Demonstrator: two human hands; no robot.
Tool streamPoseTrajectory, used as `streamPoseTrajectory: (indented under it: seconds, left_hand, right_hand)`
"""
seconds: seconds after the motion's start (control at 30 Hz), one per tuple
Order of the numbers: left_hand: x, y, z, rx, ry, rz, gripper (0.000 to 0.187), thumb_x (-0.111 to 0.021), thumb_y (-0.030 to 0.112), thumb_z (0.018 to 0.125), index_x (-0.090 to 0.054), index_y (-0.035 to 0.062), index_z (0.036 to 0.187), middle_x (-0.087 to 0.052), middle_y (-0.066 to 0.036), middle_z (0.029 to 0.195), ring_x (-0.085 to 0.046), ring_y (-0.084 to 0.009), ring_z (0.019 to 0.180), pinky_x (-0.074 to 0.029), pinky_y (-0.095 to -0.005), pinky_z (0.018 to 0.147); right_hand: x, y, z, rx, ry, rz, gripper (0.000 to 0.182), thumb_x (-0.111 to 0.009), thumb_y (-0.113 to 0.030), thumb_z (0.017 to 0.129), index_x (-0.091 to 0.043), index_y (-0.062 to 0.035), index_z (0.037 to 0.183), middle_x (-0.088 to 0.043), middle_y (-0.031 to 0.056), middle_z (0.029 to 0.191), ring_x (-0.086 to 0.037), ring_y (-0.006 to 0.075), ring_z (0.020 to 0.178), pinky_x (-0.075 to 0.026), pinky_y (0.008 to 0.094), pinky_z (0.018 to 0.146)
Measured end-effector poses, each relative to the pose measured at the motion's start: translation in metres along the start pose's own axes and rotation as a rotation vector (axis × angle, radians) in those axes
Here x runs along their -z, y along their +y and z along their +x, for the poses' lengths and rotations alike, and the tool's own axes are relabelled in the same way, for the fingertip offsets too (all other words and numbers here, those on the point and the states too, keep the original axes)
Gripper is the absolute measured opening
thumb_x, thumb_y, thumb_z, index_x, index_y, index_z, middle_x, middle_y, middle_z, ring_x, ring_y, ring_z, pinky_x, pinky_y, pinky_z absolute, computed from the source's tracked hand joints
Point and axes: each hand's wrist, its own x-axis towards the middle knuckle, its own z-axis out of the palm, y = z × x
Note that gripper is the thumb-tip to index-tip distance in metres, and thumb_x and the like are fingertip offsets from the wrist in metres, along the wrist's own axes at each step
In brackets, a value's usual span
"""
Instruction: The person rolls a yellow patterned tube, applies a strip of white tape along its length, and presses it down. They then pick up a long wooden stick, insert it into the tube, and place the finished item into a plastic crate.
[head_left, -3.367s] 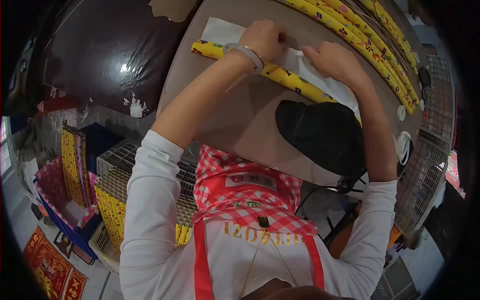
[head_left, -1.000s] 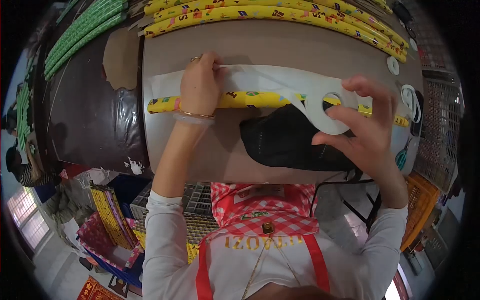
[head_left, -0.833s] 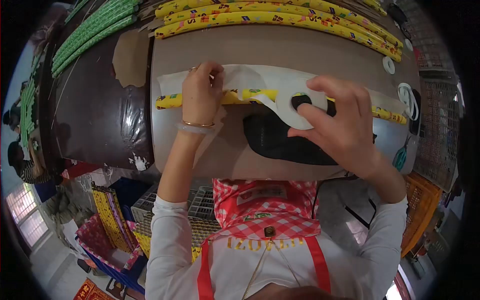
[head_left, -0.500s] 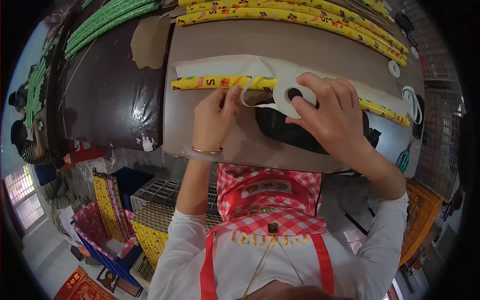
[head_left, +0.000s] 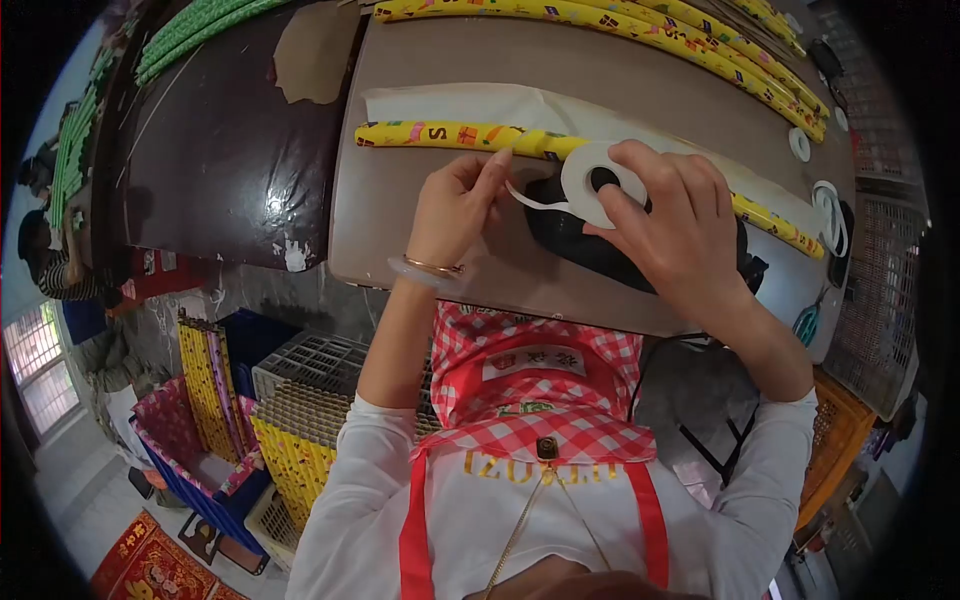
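My right hand [head_left: 680, 205] grips a roll of white tape [head_left: 578, 195] over a black object [head_left: 600, 245] on the table. A short loose strip curls from the roll toward my left hand [head_left: 455, 205]. The left fingers are pinched together at the edge of a yellow printed wrapping paper roll [head_left: 440, 134], with a small pale bit of tape at their tips. That paper roll lies across a white sheet [head_left: 450, 103], its middle right part hidden behind the tape and my right hand.
More yellow rolls [head_left: 600, 22] lie along the table's [head_left: 430, 240] far side, green rolls [head_left: 210, 35] at far left. Tape rings [head_left: 799, 145] and teal scissors [head_left: 806, 322] sit at the right. Below left stand a blue bin [head_left: 200, 490] and crates [head_left: 310, 365]. People [head_left: 60, 265] are far left.
My left hand has shifted slightly right and up, and the loose tape strip now ends short of its fingertips. The tape roll has moved slightly right with my right hand; the view has shifted.
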Motion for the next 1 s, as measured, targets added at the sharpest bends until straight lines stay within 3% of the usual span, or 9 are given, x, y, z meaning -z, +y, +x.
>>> streamPoseTrajectory:
  seconds: [0.13,0.2,0.43,0.53,0.6,0.73,0.77,0.8,1.0]
  left_hand:
    - [0.0,0.001,0.004,-0.014,-0.05,-0.031,0.037,-0.051,0.037,0.091,-0.062,0.0042,0.08,-0.054,0.001,0.061,-0.047,-0.0044,0.048,-0.033,-0.0187,0.041]
    - [0.001,0.004,0.004,0.025,-0.066,0.009,0.038,-0.05,0.035,0.092,-0.064,0.0016,0.079,-0.056,0.001,0.061,-0.048,-0.0045,0.051,-0.038,-0.0195,0.047]
    - [0.006,0.01,0.007,0.002,-0.046,0.081,0.043,-0.046,0.039,0.093,-0.063,0.0008,0.081,-0.054,0.0,0.059,-0.049,-0.0058,0.053,-0.038,-0.0222,0.049]
    - [0.006,0.014,0.014,-0.196,0.107,0.153,0.039,-0.049,0.035,0.093,-0.062,0.0004,0.082,-0.057,-0.003,0.063,-0.051,-0.0081,0.055,-0.037,-0.0211,0.047]
    - [0.006,0.023,0.028,-0.565,0.314,0.577,0.033,-0.054,0.029,0.09,-0.061,-0.0026,0.085,-0.06,-0.007,0.067,-0.055,-0.011,0.06,-0.043,-0.0243,0.053]
    - [0.012,0.028,0.079,-0.637,0.105,0.718,0.019,-0.063,0.018,0.083,-0.062,-0.0004,0.087,-0.064,-0.013,0.073,-0.063,-0.02,0.066,-0.048,-0.0297,0.061]
    - [0.011,0.03,0.088,-0.684,0.068,0.737,0.018,-0.064,0.017,0.08,-0.062,0.0005,0.085,-0.064,-0.014,0.075,-0.063,-0.0248,0.068,-0.049,-0.0315,0.061]
    - [0.009,0.031,0.095,-0.686,0.063,0.735,0.018,-0.064,0.017,0.08,-0.062,0.0005,0.085,-0.064,-0.014,0.075,-0.063,-0.0248,0.068,-0.049,-0.0315,0.061]
    - [-0.001,0.022,0.115,-0.531,-0.009,0.849,0.02,-0.065,0.019,0.079,-0.061,0.0008,0.086,-0.064,-0.014,0.075,-0.063,-0.0256,0.068,-0.048,-0.0339,0.062]
  right_hand:
    - [0.001,0.001,0.0,-0.004,-0.003,-0.006,0.026,-0.069,-0.026,0.058,-0.054,-0.0117,0.075,-0.049,0.0002,0.108,-0.047,0.0171,0.093,-0.039,0.0335,0.084]
    - [0.001,0.002,-0.001,-0.003,0.005,0.005,0.027,-0.068,-0.027,0.058,-0.054,-0.0113,0.075,-0.048,0.0001,0.108,-0.047,0.0174,0.094,-0.039,0.0342,0.084]
    - [0.006,0.012,-0.001,-0.084,-0.04,0.093,0.031,-0.073,-0.029,0.057,-0.058,-0.0101,0.077,-0.048,0.0014,0.11,-0.047,0.0191,0.096,-0.038,0.0351,0.084]
    - [0.009,0.022,0.0,-0.165,-0.081,0.209,0.034,-0.076,-0.03,0.058,-0.06,-0.0079,0.078,-0.049,0.0032,0.109,-0.048,0.021,0.094,-0.039,0.0356,0.081]
    - [0.01,0.028,0.0,-0.252,-0.087,0.353,0.034,-0.077,-0.03,0.06,-0.061,-0.0054,0.077,-0.05,0.0048,0.106,-0.049,0.0218,0.092,-0.041,0.0357,0.075]
    - [0.01,0.041,-0.005,-0.331,-0.075,0.477,0.033,-0.077,-0.029,0.065,-0.06,-0.0032,0.077,-0.051,0.0062,0.102,-0.052,0.0228,0.085,-0.043,0.0341,0.071]
    - [0.011,0.044,-0.005,-0.469,-0.133,0.616,0.032,-0.075,-0.029,0.068,-0.059,-0.0023,0.077,-0.052,0.0065,0.1,-0.053,0.0221,0.081,-0.043,0.0327,0.071]
    - [0.012,0.048,-0.006,-0.607,-0.189,0.753,0.031,-0.074,-0.028,0.071,-0.058,-0.0015,0.078,-0.054,0.0068,0.099,-0.053,0.0214,0.078,-0.043,0.0313,0.07]
    - [-0.004,0.088,-0.031,-0.759,-0.224,0.87,0.029,-0.066,-0.029,0.08,-0.058,-0.0012,0.081,-0.06,0.005,0.089,-0.053,0.0136,0.075,-0.042,0.0259,0.068]
